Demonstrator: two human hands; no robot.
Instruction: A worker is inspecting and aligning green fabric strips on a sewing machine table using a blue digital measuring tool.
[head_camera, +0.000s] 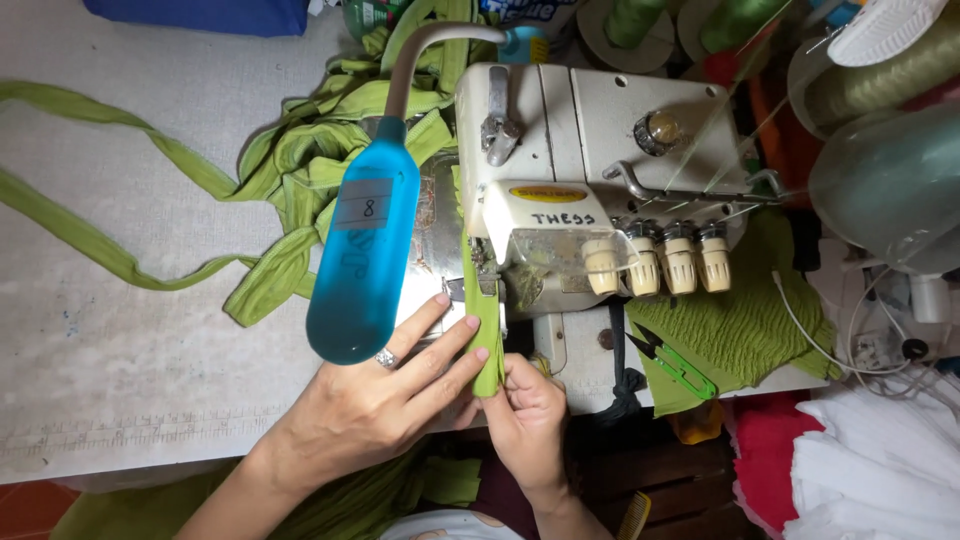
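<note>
Running away from the person, the green strip (487, 335) lies with its long axis pointing from the table's near edge straight up toward the presser foot (484, 262) of the serger (600, 190), so its far end sits at the machine and its near end between the two hands. The right hand (530, 415) is the nearer one to that loose end: its fingers are closed on the strip's lower end, pinching it from the right. The left hand (385, 405) comes in from the left with fingers long and only slightly spread, the fingertips (470, 325) pressed flat against the strip's left side just short of the foot, holding nothing else; a ring shows on one finger. A blue lamp head (362, 260) hangs over the table (120, 340) just left of the strip, and more green strip is heaped behind it. Green snips (675, 365) lie well right of both hands
</note>
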